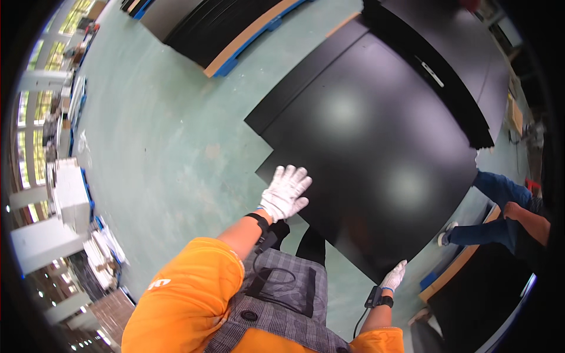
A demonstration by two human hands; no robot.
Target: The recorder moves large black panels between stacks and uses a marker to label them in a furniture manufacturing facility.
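A large, glossy black sheet (353,159) with notched corners lies in front of me, its near edge close to my body. My left hand (285,193), in a white glove, rests with fingers spread at the sheet's near left edge. At the near right corner, my right hand (394,275), also in a white glove, is closed along the edge with fingers together; part of its grip is hidden. Across the far right side of the sheet runs a black folded strip (441,76) with a small pale slot.
A person in blue jeans (500,185) stands close to the sheet's right side. Stacked black sheets lie on a blue pallet (229,63) at the far left, and another dark stack (471,294) stands at the lower right. White boxes (70,200) line the left wall beyond the green floor (159,129).
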